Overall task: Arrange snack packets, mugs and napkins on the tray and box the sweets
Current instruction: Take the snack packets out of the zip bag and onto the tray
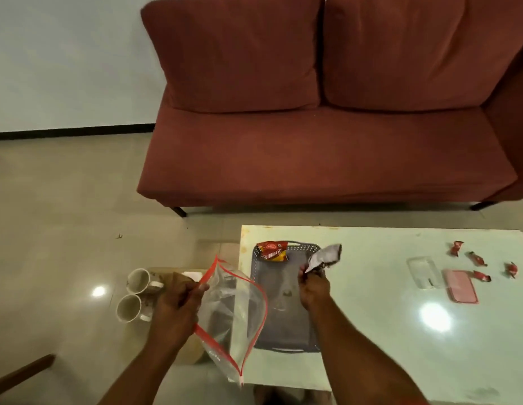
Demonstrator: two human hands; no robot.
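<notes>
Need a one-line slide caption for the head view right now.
Left hand holds an open zip bag while right hand lifts a silver snack packet over the grey tray.

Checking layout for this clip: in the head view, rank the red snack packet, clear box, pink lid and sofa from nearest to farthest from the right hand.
From the right hand:
1. Red snack packet, on the tray's far end.
2. Clear box, to the right on the table.
3. Pink lid, just right of the box.
4. Sofa, beyond the table.

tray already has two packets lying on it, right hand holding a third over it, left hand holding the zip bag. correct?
Not quite: the head view shows one red packet lying on the tray. The right hand holds a second, silvery packet over it; the left hand holds the zip bag.
</notes>
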